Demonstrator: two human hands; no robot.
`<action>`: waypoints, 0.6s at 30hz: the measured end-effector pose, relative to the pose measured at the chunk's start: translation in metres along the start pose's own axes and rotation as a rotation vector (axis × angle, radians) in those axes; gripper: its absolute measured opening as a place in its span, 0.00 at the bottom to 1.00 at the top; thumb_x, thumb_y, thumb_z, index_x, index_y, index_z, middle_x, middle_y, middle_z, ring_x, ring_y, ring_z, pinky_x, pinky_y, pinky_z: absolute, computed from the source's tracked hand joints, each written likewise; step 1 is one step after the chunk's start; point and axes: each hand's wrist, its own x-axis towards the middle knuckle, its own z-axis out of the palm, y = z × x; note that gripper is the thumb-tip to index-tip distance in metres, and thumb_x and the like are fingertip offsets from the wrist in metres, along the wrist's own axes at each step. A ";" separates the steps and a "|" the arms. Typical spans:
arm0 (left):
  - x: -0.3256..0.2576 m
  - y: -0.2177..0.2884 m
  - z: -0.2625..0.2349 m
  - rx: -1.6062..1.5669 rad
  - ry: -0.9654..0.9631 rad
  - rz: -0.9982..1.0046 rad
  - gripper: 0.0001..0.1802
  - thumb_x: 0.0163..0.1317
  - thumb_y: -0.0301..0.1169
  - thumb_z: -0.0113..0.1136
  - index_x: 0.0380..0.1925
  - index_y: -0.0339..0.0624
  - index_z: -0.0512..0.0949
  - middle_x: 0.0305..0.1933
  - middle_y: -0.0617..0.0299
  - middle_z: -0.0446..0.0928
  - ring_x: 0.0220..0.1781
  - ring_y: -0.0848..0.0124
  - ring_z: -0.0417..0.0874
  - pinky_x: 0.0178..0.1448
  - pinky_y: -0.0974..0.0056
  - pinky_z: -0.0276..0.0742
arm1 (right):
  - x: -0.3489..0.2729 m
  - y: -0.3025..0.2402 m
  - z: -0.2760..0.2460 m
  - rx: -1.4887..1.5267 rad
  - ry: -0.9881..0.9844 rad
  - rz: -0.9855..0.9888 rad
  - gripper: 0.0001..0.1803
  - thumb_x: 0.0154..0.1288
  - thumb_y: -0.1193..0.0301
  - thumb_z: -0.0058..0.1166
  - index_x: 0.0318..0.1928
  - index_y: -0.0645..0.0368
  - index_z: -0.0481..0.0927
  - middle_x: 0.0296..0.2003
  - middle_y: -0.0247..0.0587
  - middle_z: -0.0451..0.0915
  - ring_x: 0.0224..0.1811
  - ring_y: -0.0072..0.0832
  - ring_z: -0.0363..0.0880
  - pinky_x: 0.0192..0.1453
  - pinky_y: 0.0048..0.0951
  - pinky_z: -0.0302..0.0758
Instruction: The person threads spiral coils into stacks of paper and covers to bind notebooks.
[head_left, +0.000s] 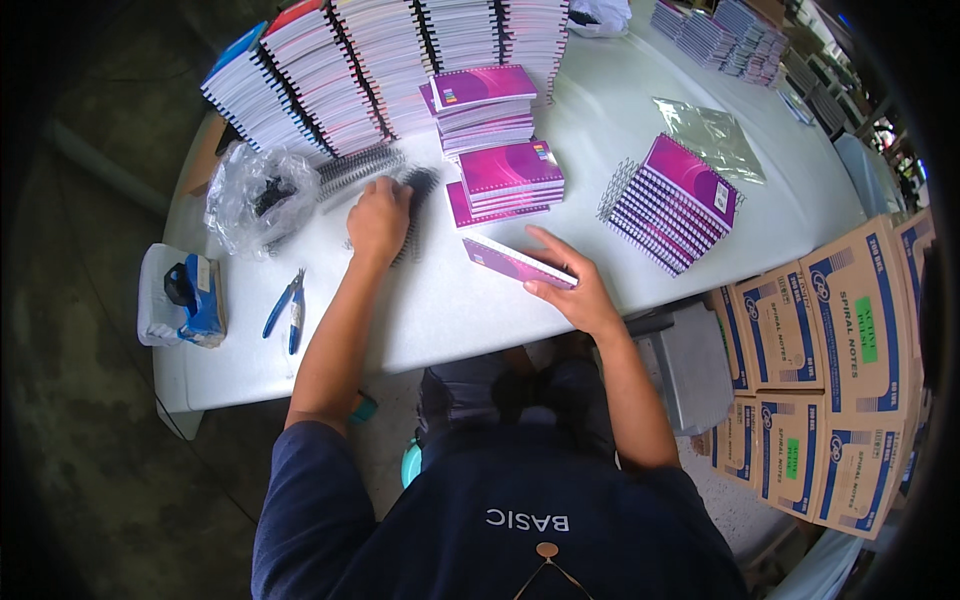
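Just in front of the purple booklet stack (512, 168), the right hand (577, 288) held a single booklet (512, 263). Left of the stack, the left hand (379, 222) touched black coils (419, 186); farther left lay blue pliers (295, 318). Right of it sat spiral-bound notebooks (672, 208).

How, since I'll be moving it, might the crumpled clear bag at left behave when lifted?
The clear bag is likely floppy, given its crumpled film. It's probably light for its size, looking only partly filled. Its dark contents may shift, with slack plastic around them.
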 end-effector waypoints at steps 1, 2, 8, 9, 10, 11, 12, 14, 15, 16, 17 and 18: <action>0.001 0.003 -0.004 -0.005 -0.007 0.006 0.18 0.61 0.44 0.55 0.44 0.44 0.75 0.39 0.51 0.78 0.42 0.54 0.79 0.45 0.54 0.74 | -0.001 0.005 -0.001 -0.003 0.008 0.006 0.20 0.61 0.76 0.56 0.55 0.63 0.75 0.47 0.43 0.80 0.50 0.23 0.75 0.57 0.26 0.70; 0.003 0.004 -0.009 -0.011 0.052 0.054 0.17 0.61 0.44 0.54 0.44 0.46 0.75 0.38 0.52 0.78 0.40 0.54 0.80 0.44 0.53 0.74 | 0.000 0.014 -0.001 0.043 0.033 -0.034 0.20 0.61 0.77 0.55 0.55 0.63 0.75 0.47 0.42 0.80 0.50 0.23 0.75 0.57 0.26 0.69; -0.015 0.017 -0.053 -0.453 -0.145 0.143 0.17 0.67 0.45 0.49 0.41 0.43 0.76 0.34 0.46 0.78 0.38 0.49 0.79 0.40 0.53 0.72 | -0.001 0.022 -0.003 0.085 0.095 -0.104 0.17 0.63 0.77 0.53 0.53 0.64 0.76 0.46 0.38 0.80 0.49 0.21 0.74 0.56 0.24 0.69; -0.025 0.023 -0.053 -0.647 -0.171 0.308 0.16 0.67 0.42 0.50 0.41 0.40 0.74 0.31 0.46 0.77 0.34 0.52 0.78 0.40 0.58 0.72 | -0.001 0.025 -0.004 0.057 0.081 -0.128 0.16 0.63 0.77 0.53 0.52 0.65 0.76 0.46 0.38 0.79 0.49 0.21 0.74 0.56 0.23 0.69; -0.034 0.027 -0.060 -0.684 -0.322 0.312 0.16 0.68 0.40 0.49 0.40 0.37 0.74 0.33 0.53 0.76 0.37 0.63 0.75 0.44 0.63 0.70 | 0.000 0.024 -0.004 0.072 0.081 -0.110 0.16 0.63 0.78 0.52 0.52 0.65 0.76 0.46 0.39 0.79 0.49 0.21 0.74 0.55 0.23 0.70; -0.039 0.031 -0.064 -0.720 -0.474 0.314 0.16 0.69 0.39 0.49 0.39 0.34 0.74 0.34 0.59 0.74 0.40 0.73 0.72 0.49 0.68 0.68 | 0.000 0.024 -0.002 0.077 0.082 -0.101 0.16 0.63 0.78 0.52 0.52 0.65 0.76 0.46 0.39 0.79 0.49 0.21 0.74 0.55 0.23 0.70; -0.042 0.029 -0.056 -0.719 -0.484 0.310 0.16 0.69 0.39 0.49 0.39 0.34 0.74 0.34 0.59 0.74 0.40 0.73 0.72 0.49 0.68 0.68 | -0.002 0.026 -0.001 0.089 0.102 -0.097 0.16 0.63 0.78 0.53 0.52 0.64 0.76 0.47 0.39 0.79 0.49 0.21 0.75 0.55 0.23 0.70; -0.047 0.023 -0.044 -0.848 -0.546 0.307 0.16 0.67 0.41 0.52 0.39 0.37 0.74 0.25 0.58 0.71 0.30 0.72 0.69 0.39 0.66 0.69 | -0.001 0.023 0.002 0.064 0.127 -0.126 0.17 0.62 0.79 0.53 0.52 0.65 0.76 0.46 0.40 0.80 0.49 0.22 0.75 0.55 0.23 0.70; -0.049 0.018 -0.041 -0.846 -0.544 0.304 0.16 0.67 0.41 0.52 0.39 0.37 0.74 0.25 0.58 0.71 0.30 0.72 0.69 0.39 0.66 0.69 | -0.002 0.022 0.004 0.067 0.123 -0.127 0.17 0.62 0.79 0.53 0.52 0.65 0.76 0.46 0.40 0.80 0.49 0.22 0.75 0.55 0.23 0.70; -0.048 0.017 -0.039 -0.829 -0.583 0.302 0.16 0.67 0.41 0.52 0.37 0.37 0.75 0.25 0.59 0.71 0.31 0.73 0.69 0.39 0.67 0.69 | -0.002 0.023 0.004 0.054 0.120 -0.133 0.16 0.62 0.79 0.53 0.52 0.65 0.77 0.47 0.40 0.80 0.49 0.22 0.76 0.55 0.23 0.70; -0.048 0.016 -0.038 -0.812 -0.622 0.299 0.17 0.67 0.42 0.52 0.36 0.36 0.76 0.25 0.61 0.71 0.31 0.75 0.68 0.39 0.67 0.68 | -0.003 0.023 0.004 0.041 0.115 -0.140 0.16 0.62 0.79 0.53 0.51 0.65 0.77 0.47 0.41 0.80 0.49 0.22 0.76 0.55 0.23 0.70; -0.048 0.017 -0.036 -0.813 -0.625 0.299 0.17 0.67 0.42 0.52 0.36 0.36 0.76 0.25 0.61 0.71 0.31 0.75 0.68 0.39 0.67 0.68 | -0.003 0.023 0.003 0.040 0.117 -0.137 0.16 0.62 0.79 0.53 0.51 0.65 0.77 0.47 0.41 0.80 0.49 0.22 0.76 0.55 0.23 0.70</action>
